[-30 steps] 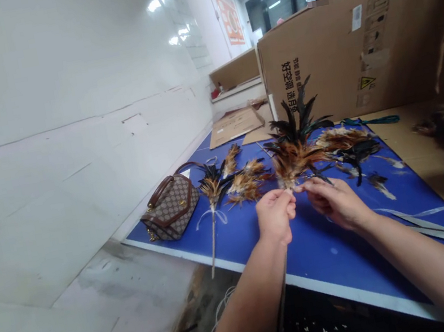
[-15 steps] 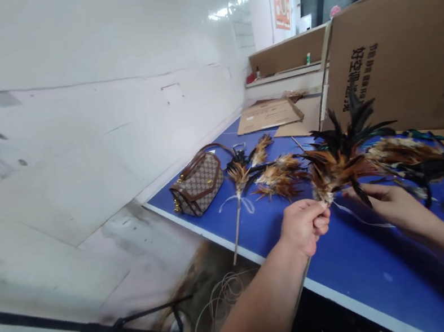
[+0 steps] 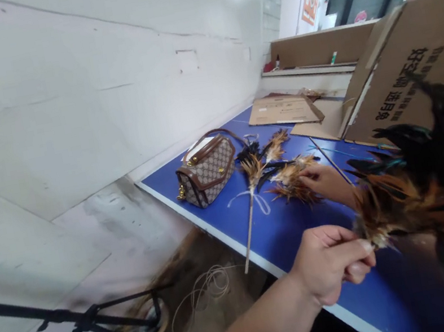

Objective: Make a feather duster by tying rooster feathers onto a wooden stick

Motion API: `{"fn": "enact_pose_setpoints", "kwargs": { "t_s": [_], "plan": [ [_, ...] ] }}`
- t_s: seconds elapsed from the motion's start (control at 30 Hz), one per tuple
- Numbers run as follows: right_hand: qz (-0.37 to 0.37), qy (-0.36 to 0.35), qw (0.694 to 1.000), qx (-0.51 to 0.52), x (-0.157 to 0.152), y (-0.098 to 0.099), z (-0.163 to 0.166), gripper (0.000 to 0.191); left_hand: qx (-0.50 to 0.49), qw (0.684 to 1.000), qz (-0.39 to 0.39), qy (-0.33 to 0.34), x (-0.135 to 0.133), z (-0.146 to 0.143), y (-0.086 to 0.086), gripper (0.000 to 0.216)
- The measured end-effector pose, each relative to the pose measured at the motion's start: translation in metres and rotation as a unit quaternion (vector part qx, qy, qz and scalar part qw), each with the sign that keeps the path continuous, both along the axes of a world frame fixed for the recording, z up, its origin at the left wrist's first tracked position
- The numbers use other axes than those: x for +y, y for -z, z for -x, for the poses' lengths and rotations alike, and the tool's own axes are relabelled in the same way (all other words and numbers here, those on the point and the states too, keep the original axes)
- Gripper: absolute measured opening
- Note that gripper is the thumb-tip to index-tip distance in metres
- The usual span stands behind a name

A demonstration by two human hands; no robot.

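Observation:
My left hand (image 3: 335,260) is closed in a pinch round the base of a feather duster (image 3: 404,202), where brown and black feathers fan out to the right. The duster partly covers my right forearm. Past it, my right hand (image 3: 325,182) reaches to a pile of loose tan and brown feathers (image 3: 292,173) on the blue table, its fingers bent together on the pile's right edge. To the left of the pile lies another feather duster (image 3: 252,166) with a thin stick handle and a white string tied round it.
A brown patterned handbag (image 3: 210,174) stands by the white wall on the blue table (image 3: 206,220). Flat cardboard (image 3: 283,109) lies behind, with a large cardboard box (image 3: 414,63) at the right. A thin rod (image 3: 328,159) rests mid-table. Coiled cord (image 3: 209,288) and a black metal stand (image 3: 89,318) are below left.
My right hand has left the duster and reached across to the loose feathers. My left hand, still holding the duster, appears closer and lower right. The view has shifted.

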State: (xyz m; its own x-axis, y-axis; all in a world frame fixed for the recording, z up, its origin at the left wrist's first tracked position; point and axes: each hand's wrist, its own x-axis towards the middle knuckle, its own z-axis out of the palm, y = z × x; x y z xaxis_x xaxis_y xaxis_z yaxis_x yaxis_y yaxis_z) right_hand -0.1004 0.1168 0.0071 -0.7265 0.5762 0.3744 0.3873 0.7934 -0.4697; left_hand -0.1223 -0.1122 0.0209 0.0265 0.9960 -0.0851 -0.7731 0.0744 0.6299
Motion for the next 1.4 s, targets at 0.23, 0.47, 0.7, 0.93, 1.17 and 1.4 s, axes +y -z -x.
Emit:
{"fn": "enact_pose_setpoints", "kwargs": {
  "t_s": [0.23, 0.47, 0.7, 0.93, 1.17, 1.4],
  "plan": [
    [-0.123, -0.058, 0.983, -0.122, 0.019, 0.005, 0.064, 0.022, 0.002, 1.000, 0.003, 0.024, -0.004, -0.002, 0.007, 0.052],
    [-0.160, -0.049, 0.969, -0.179, 0.033, 0.018, 0.069, 0.025, 0.042, 0.998, 0.033, 0.040, -0.002, -0.001, 0.016, 0.049],
    [-0.137, -0.071, 0.971, -0.183, 0.049, 0.010, 0.014, 0.019, 0.039, 0.997, 0.031, 0.054, 0.004, -0.008, 0.024, 0.052],
    [-0.115, -0.047, 0.986, -0.115, 0.022, 0.001, -0.017, 0.021, 0.022, 0.997, 0.010, 0.067, 0.012, -0.022, 0.026, 0.049],
    [-0.118, -0.039, 0.983, -0.134, 0.000, 0.024, 0.007, 0.018, 0.023, 0.998, -0.007, 0.064, 0.012, -0.034, 0.020, 0.047],
    [-0.099, -0.138, 0.977, -0.131, 0.012, 0.009, -0.011, 0.015, 0.021, 0.998, -0.016, 0.063, 0.008, -0.034, 0.020, 0.047]
  ]
}}
